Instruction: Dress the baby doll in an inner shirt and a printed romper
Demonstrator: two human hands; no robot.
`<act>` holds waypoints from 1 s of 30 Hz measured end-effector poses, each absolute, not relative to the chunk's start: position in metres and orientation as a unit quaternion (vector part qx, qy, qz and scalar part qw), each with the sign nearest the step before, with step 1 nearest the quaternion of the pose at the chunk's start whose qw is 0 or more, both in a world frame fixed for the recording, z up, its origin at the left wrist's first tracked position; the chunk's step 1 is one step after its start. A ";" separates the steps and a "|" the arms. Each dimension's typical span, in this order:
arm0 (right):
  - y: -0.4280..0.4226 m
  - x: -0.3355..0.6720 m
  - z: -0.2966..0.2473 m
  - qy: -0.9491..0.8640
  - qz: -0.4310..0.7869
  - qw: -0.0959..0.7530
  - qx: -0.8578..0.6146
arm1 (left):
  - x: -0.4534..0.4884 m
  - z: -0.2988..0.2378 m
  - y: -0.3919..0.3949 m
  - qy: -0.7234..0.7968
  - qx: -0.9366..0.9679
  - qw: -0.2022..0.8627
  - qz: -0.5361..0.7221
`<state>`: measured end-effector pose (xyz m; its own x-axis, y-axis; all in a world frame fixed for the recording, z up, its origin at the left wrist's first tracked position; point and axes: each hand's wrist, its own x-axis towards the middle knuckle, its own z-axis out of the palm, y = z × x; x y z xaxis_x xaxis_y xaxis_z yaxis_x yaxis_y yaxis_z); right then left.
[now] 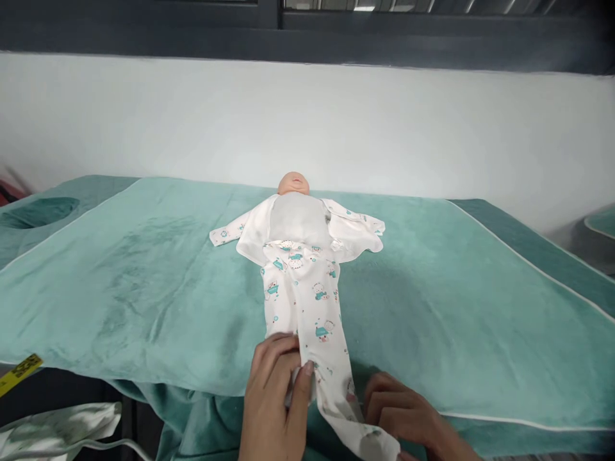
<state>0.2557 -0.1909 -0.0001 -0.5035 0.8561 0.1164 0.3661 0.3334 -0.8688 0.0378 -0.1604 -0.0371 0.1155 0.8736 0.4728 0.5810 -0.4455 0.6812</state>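
A baby doll [294, 184] lies on its back with its head at the far side. Its white printed baby jacket [358, 232] is spread open to both sides, showing a pale grey torso. White baby pants [319, 294] with teal animal prints run from its waist toward me. My left hand [276, 394] is closed on the left pant leg, thumb and fingers pinching the cloth. Curled at the lower end of the right pant leg, my right hand [408, 413] grips the cloth near the cuff. The doll's legs are hidden by the fabric.
A green plush cover [182, 275] with white piping lies beneath the doll. Behind it rises a white wall [307, 121]. At the lower left are a yellow label [20, 372], a patterned white cloth [62, 426] and a pale cable [96, 443].
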 end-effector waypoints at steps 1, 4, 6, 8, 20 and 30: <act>-0.189 0.254 -0.001 -0.757 0.425 0.296 -0.400 | 0.036 -0.038 -0.157 0.498 0.730 0.161 0.439; -0.180 0.253 -0.005 -0.737 0.439 0.313 -0.407 | 0.032 -0.038 -0.147 0.503 0.736 0.124 0.436; -0.173 0.253 -0.007 -0.725 0.441 0.318 -0.422 | 0.032 -0.038 -0.140 0.518 0.735 0.106 0.424; -0.166 0.253 -0.010 -0.711 0.444 0.320 -0.443 | 0.033 -0.036 -0.137 0.532 0.732 0.103 0.414; -0.071 0.239 -0.033 -0.580 0.289 0.500 -0.575 | 0.046 -0.019 -0.116 0.528 0.781 0.032 0.333; 0.011 0.255 -0.029 -0.603 0.361 0.462 -0.540 | 0.026 -0.018 -0.090 0.520 0.672 0.269 0.454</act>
